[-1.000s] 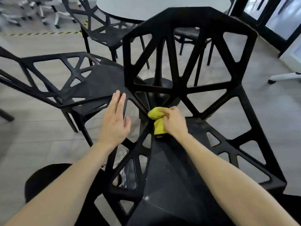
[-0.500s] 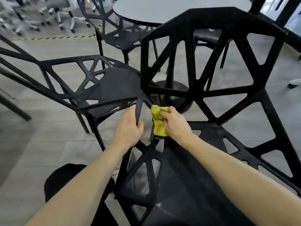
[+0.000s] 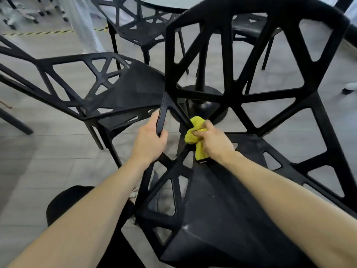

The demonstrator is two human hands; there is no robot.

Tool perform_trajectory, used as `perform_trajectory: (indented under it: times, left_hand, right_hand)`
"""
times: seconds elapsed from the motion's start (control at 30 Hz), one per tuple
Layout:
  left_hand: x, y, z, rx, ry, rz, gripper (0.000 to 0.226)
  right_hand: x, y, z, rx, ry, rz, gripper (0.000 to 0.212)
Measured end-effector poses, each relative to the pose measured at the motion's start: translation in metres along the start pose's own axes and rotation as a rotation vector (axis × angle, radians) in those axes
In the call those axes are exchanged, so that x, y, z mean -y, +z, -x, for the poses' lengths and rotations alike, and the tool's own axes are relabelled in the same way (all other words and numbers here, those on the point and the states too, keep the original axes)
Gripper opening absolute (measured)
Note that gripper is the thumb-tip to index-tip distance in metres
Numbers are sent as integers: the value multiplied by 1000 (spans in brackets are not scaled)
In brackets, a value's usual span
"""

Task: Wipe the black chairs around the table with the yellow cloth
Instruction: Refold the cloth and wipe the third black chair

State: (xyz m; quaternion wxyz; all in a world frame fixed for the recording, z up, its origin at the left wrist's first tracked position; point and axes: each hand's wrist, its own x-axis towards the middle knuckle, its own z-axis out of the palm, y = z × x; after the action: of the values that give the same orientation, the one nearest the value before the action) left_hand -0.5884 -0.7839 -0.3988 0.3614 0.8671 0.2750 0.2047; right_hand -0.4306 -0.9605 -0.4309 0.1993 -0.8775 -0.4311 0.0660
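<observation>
- The yellow cloth (image 3: 195,139) sits bunched at the near chair (image 3: 222,200)'s seat-back junction, pressed against a slanted strut (image 3: 180,116).
- The right hand (image 3: 213,143) grips the cloth; that strut's long axis runs up and left from this grip.
- The left hand (image 3: 147,142), just beside it, grips the chair's side strut (image 3: 161,118), steadying the frame.

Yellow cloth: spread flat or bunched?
Bunched: the yellow cloth is wadded in the right hand, pressed against the black chair frame.
</observation>
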Motion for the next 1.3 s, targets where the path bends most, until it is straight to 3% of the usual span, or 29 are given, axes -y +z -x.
perform_trajectory:
  times: [0.13, 0.23, 0.33, 0.47, 0.63, 0.77, 0.87, 0.97, 1.13, 1.2, 1.3]
  left_hand:
    - [0, 1, -5, -2, 6, -4, 62]
    - [2, 3, -5, -11, -11, -23, 62]
    - [-1, 1, -5, -7, 14, -24, 59]
    - [-3, 2, -5, 5, 43, -36, 55]
    - [-4, 3, -4, -10, 63, -159, 78]
    - [-7, 1, 2, -3, 159, -198, 84]
    - [-4, 3, -2, -10, 175, -226, 83]
    - [-4, 5, -2, -8, 174, -223, 84]
    - [-5, 2, 0, -1, 164, -218, 85]
    - [-6, 2, 0, 6, 155, -215, 85]
    - [-3, 3, -2, 13, 154, -215, 87]
  right_hand:
    - [46, -16, -19, -271, 113, -254, 41]
    - [38, 9, 2, -72, 19, -96, 44]
    - [-2, -5, 11, 132, 54, 130, 42]
    - [-8, -6, 12, -24, 291, 150, 40]
    - [8, 18, 18, -2, 250, 115, 39]
    - [-59, -30, 29, 75, 351, 325, 35]
    - [-98, -49, 51, 55, 494, 331, 37]
    - [-60, -26, 35, 6, 463, 251, 33]
    - [28, 18, -5, 65, 253, 193, 34]
    - [1, 7, 3, 76, 245, 245, 35]
    - [-89, -29, 35, 57, 430, 429, 34]
